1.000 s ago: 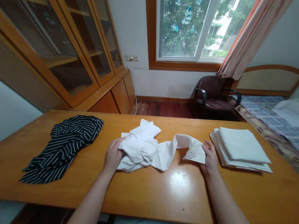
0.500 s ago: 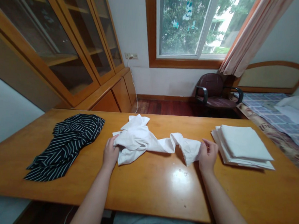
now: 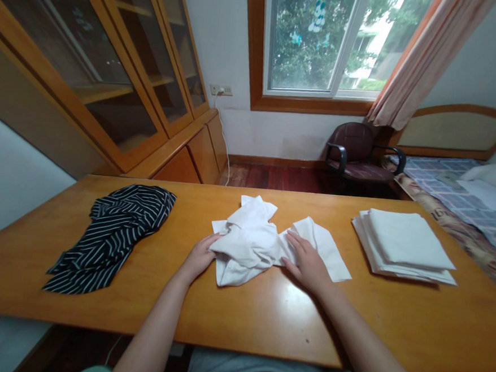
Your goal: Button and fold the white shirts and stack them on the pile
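A crumpled white cloth lies bunched on the wooden table in front of me, with a flatter strip of it spread out to the right. At the bunch's left edge, my left hand is closed on the fabric, its fingertips partly hidden by a fold. My right hand rests palm down on the strip, fingers stretched out and apart. Part of the strip is covered by that hand.
Black-and-white striped fabric lies heaped on the table at left. A stack of folded white cloths sits at right. Beyond the table are a glass-door cabinet, an office chair and a bed.
My right hand has let go of the strip's right end and moved left onto it; the strip now lies flatter. The bunched cloth and my left hand have shifted right.
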Available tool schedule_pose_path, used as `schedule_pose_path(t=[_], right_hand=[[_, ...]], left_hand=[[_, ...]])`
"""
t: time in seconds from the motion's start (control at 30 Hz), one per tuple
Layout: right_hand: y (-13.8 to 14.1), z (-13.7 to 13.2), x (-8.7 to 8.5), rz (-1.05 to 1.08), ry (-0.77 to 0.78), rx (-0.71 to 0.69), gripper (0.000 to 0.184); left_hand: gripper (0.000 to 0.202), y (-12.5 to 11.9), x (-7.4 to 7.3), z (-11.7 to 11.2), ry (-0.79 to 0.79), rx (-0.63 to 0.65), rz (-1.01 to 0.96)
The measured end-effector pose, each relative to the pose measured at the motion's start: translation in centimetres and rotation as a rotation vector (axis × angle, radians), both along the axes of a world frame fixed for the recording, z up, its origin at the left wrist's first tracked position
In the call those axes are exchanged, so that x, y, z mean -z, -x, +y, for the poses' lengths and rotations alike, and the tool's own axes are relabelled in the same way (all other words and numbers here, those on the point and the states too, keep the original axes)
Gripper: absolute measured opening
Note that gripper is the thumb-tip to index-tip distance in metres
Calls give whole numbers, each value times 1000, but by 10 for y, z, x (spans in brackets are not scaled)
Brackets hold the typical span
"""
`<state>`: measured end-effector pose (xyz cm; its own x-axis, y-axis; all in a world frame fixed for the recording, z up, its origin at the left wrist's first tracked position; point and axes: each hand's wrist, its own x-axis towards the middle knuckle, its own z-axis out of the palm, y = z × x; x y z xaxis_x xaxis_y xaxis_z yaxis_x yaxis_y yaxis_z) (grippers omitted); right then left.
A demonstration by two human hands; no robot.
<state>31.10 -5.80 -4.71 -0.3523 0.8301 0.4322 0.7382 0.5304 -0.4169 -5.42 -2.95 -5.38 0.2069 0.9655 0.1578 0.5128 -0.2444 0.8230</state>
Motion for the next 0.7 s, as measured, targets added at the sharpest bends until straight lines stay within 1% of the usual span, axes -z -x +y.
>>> schedule_pose_path(t=[0.03,0.07,0.13,0.17,0.27,0.33,0.4,0.5,0.6,0.7], right_hand=[[1,1,1,-26,23,2,52],[1,2,3,-47,43,3,46],[-1,3,7,-57,78,1,32],[-3,3,8,-43,91,-1,30],[-11,1,11,66,117,11,28],[-17,-1,9,160,95,39,24],[-24,-2,3,242,48,64,20],[-36,-2,-12,324,-64,119,17],[-44,-1,-31,354,-194,207,14],[-46,-2,-51,362,-306,253,12]], left_hand=[[43,-4,0,-2,15,13,-8],[45,-8,-1,-4,19,13,-9],[45,-13,-2,-8,-14,-26,5],[44,-14,-3,-10,-46,-53,21],[37,-9,-7,-11,-165,-134,105],[34,-2,-11,-10,-241,-173,181],[33,6,-19,-9,-306,-200,258],[34,16,-34,-7,-383,-241,343],[36,22,-50,-5,-450,-313,377],[39,23,-64,-2,-512,-406,371]])
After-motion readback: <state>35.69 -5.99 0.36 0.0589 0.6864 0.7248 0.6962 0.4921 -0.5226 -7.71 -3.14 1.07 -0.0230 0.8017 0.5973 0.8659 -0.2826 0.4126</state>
